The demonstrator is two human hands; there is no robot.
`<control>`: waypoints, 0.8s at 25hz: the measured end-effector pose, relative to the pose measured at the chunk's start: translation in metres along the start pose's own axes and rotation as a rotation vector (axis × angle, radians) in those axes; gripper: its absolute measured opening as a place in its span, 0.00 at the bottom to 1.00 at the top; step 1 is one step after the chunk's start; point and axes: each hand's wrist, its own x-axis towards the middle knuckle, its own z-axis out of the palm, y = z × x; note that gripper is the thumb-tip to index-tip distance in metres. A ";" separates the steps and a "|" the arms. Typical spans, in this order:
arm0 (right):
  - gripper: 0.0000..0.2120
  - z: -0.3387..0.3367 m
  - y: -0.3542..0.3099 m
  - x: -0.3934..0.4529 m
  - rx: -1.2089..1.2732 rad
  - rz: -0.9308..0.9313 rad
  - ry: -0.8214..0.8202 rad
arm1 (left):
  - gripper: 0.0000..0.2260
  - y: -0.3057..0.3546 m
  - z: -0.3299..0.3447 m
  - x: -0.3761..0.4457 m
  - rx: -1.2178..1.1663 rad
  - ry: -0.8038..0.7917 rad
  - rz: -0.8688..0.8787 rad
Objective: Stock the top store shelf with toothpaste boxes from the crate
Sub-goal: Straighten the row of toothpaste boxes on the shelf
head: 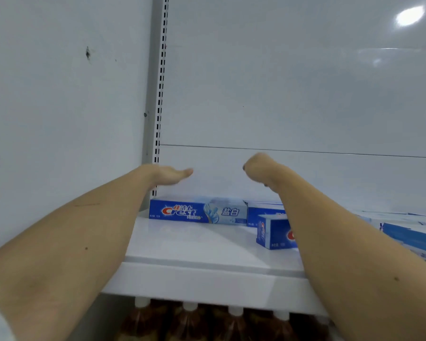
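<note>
White shelf (pixel 182 244), white back panel (pixel 280 94)

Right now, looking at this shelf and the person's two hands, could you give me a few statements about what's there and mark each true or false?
1. A Crest toothpaste box lies lengthwise against the back panel at the left end of the top shelf. True.
2. The left hand grips a toothpaste box. False: its fingers are straight and it holds nothing.
3. The right hand is above the shelf with its fingers curled downward, and no box can be seen in it. True.
4. The shelf below holds cereal packets. False: white-capped bottles of brown liquid stand there.
5. Only one box is on the top shelf. False: more blue toothpaste boxes lie to the right, partly behind the right forearm.
</note>
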 end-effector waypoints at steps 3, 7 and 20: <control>0.17 -0.027 -0.003 -0.021 0.140 -0.113 0.109 | 0.42 0.049 0.009 -0.045 -0.140 -0.036 0.381; 0.25 -0.088 0.028 -0.078 -0.173 -0.175 -0.233 | 0.25 0.109 0.038 -0.102 0.065 -0.357 0.619; 0.18 -0.087 0.126 -0.100 -0.567 -0.131 -0.267 | 0.35 0.123 0.106 -0.077 0.571 -0.139 0.573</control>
